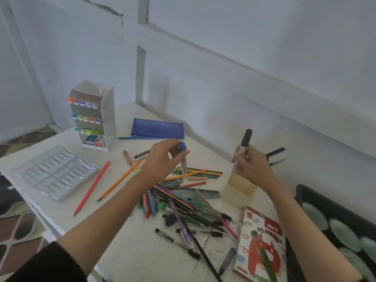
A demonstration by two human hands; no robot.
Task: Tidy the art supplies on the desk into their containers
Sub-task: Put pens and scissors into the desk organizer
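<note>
1. Art supplies (183,200) are mostly a loose heap of pens and pencils in the middle of the desk (126,247), lying flat and crossing every which way. Only one view here, the head cam, so everything below is from that.
2. Left hand (162,157) pinches a blue-capped marker (183,157) up near the cap with its fingertips. It hangs almost upright above the heap, cap up, barrel pointing down. My guess is it's held like that to check what kind it is before sorting.
3. Right hand (252,165) has its fingers curled round a black-capped marker (245,141), long axis near vertical, cap up and tipped a bit right. The bottom end is hidden behind the hand.
4. That hand sits just above the beige pen cup (238,190), so I'd say it's lined up to drop in tail first.
5. The marker rack (91,117) at back left already holds rows of markers, caps facing out.
</note>
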